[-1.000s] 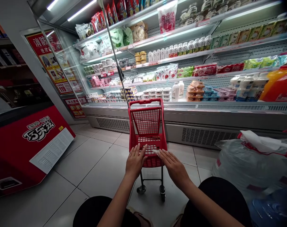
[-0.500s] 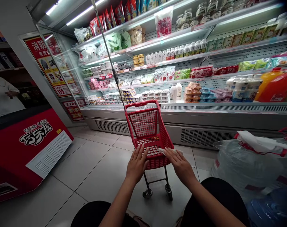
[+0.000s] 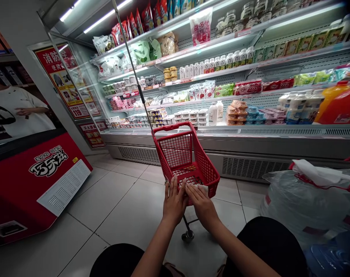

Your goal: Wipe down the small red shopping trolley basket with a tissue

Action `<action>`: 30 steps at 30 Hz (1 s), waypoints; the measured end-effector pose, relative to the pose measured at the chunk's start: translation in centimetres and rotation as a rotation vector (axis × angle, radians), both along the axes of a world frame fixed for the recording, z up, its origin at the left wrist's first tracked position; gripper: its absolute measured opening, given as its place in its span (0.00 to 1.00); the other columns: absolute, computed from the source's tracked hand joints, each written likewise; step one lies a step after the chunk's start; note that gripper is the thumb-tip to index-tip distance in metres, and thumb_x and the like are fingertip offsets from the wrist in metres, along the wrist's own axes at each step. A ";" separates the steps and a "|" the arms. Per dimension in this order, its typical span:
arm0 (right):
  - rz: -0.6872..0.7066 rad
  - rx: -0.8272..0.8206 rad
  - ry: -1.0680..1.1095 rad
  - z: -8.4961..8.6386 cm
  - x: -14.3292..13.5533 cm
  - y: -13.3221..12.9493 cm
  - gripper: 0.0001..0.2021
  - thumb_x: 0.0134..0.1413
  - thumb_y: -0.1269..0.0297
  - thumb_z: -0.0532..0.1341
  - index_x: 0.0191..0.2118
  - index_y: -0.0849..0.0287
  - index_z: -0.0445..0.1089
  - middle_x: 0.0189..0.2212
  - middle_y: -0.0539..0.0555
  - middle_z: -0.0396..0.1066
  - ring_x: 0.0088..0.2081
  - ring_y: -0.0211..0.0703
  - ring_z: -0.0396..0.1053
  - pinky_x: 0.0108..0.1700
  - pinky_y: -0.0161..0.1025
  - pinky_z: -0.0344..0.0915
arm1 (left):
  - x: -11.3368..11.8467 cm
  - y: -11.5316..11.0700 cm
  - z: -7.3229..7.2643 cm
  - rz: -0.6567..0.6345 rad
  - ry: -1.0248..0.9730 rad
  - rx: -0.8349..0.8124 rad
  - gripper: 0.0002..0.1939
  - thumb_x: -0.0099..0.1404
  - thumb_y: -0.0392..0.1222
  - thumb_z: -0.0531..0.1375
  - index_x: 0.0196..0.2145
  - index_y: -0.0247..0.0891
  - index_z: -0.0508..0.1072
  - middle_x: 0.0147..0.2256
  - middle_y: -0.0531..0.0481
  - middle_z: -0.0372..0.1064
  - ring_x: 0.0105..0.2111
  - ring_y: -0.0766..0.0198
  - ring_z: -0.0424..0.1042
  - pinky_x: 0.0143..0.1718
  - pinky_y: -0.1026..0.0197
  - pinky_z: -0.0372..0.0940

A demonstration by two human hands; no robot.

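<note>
A small red plastic shopping cart (image 3: pixel 207 167) with mesh walls stands between my knees. My left hand (image 3: pixel 174 204) lies at the cart's near rim with its fingers stretched out and slightly spread, holding nothing visible. Beside it, my right hand (image 3: pixel 203 206) keeps its fingers together over a folded white cloth (image 3: pixel 203 187), pressing it against the same rim. Most of the cloth is hidden under the fingers. The fingertips of both hands almost meet. A thin dark pole (image 3: pixel 140 92) rises at the cart's far left, by its handle.
An open refrigerated shelf (image 3: pixel 152 138) with packaged drinks and yogurts runs behind the cart. At left stands a red freezer (image 3: pixel 65 184), with a person in a white shirt (image 3: pixel 25 111) behind it. Plastic-wrapped water bottles (image 3: pixel 299 200) stand at right.
My right hand has moved left along the rim with the cloth, close to my left hand. The cart has turned slightly, its near end swinging right. My left hand has shifted a little right.
</note>
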State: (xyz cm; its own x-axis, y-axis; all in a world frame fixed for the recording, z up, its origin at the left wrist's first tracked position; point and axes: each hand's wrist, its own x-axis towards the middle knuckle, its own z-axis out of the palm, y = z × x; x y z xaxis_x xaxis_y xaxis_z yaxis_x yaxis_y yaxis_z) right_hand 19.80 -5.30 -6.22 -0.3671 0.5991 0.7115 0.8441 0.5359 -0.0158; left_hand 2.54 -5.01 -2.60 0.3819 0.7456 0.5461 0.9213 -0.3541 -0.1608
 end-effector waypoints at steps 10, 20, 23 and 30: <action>-0.060 -0.021 -0.074 0.5 7.4 -0.9 0.42 0.60 0.86 0.43 0.77 0.53 0.40 0.71 0.52 0.57 0.71 0.42 0.55 0.73 0.53 0.52 | -1.3 0.1 1.1 -0.090 0.091 0.012 0.38 0.76 0.57 0.53 0.76 0.53 0.40 0.76 0.51 0.41 0.75 0.49 0.42 0.73 0.39 0.42; -0.178 -0.030 0.072 -0.7 9.5 1.0 0.40 0.62 0.82 0.43 0.77 0.52 0.41 0.69 0.56 0.63 0.69 0.46 0.60 0.70 0.55 0.58 | 1.1 0.3 1.2 -0.166 0.105 -0.013 0.40 0.76 0.60 0.51 0.76 0.49 0.38 0.76 0.50 0.40 0.75 0.55 0.41 0.75 0.41 0.34; -0.116 -0.026 0.064 -0.7 6.0 0.4 0.40 0.61 0.82 0.45 0.77 0.54 0.41 0.70 0.55 0.61 0.70 0.46 0.59 0.70 0.53 0.59 | 2.1 0.0 0.7 -0.152 0.093 -0.022 0.41 0.76 0.60 0.51 0.76 0.46 0.37 0.76 0.47 0.39 0.75 0.55 0.41 0.74 0.41 0.35; -0.014 -0.004 -0.002 0.1 3.5 -1.5 0.41 0.61 0.84 0.45 0.77 0.55 0.40 0.70 0.54 0.59 0.71 0.44 0.57 0.71 0.53 0.57 | 1.3 -0.6 0.9 -0.160 0.129 -0.003 0.43 0.75 0.58 0.54 0.76 0.46 0.36 0.76 0.50 0.41 0.75 0.54 0.39 0.74 0.41 0.38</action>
State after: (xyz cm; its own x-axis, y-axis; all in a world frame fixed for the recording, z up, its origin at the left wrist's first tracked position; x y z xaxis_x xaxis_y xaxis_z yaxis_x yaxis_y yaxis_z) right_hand 23.34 -6.75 -6.10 -0.3600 0.6075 0.7081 0.8517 0.5237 -0.0163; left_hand 3.85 -5.57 -1.71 0.5622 0.6716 0.4826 0.8251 -0.4947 -0.2728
